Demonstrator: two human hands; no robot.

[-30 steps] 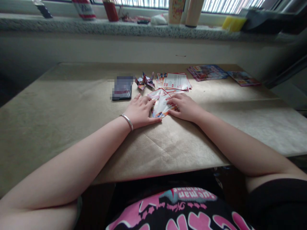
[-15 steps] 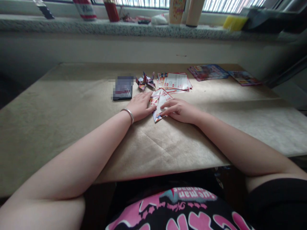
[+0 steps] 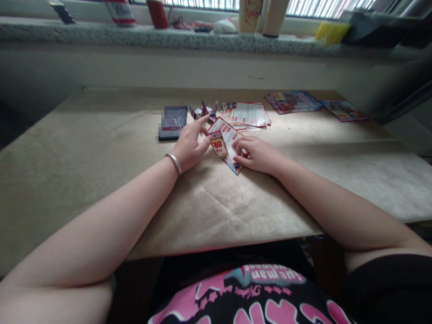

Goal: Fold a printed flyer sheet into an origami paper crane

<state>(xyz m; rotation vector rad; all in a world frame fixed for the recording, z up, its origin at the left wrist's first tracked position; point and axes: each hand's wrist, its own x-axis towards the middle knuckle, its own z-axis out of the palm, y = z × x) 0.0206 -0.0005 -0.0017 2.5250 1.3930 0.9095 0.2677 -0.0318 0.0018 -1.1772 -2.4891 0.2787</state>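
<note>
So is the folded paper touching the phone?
Apart. The head view shows the phone lying left of the folded paper, with a clear gap between their edges, part of it covered by the left hand.

Left of centre in the frame, a dark phone-like slab point(image 3: 173, 121), partly pixelated, flat on the pale tabletop point(image 3: 84, 135). Across the top, a speckled stone sill point(image 3: 101, 38) below a barred window point(image 3: 209, 4). On it at upper left, a small dark-ended object point(image 3: 62, 12), a red-and-white container point(image 3: 119, 12) and a red cylinder point(image 3: 157, 14). Near top centre, a crumpled white item point(image 3: 225, 27), a patterned tan cup point(image 3: 249, 17) and, just beside it, a beige cylinder point(image 3: 275, 18). At upper right, a yellow block point(image 3: 332, 32) beside a blurred dark bulk point(image 3: 371, 31).
</note>
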